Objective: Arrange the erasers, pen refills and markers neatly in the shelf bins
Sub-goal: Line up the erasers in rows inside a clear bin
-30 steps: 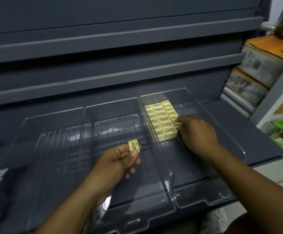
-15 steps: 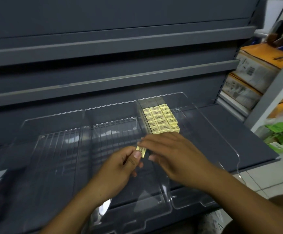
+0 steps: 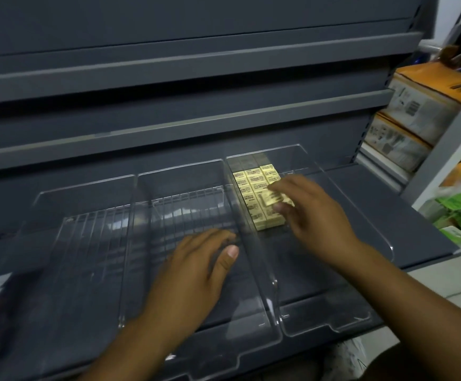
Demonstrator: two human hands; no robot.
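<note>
Yellow rectangular eraser (image 3: 274, 198) pinched by the right hand (image 3: 314, 213), just above the stacked yellow erasers (image 3: 251, 188).
Left hand (image 3: 193, 270) released, flat over the clear plastic bin (image 3: 182, 185) under it.

yellow erasers (image 3: 247, 188) in rows in right bin (image 3: 306, 284), one eraser (image 3: 274, 198) held above

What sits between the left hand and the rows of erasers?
Only the clear side walls of the two neighbouring bins separate the left hand from the erasers, as the head view shows.
</note>
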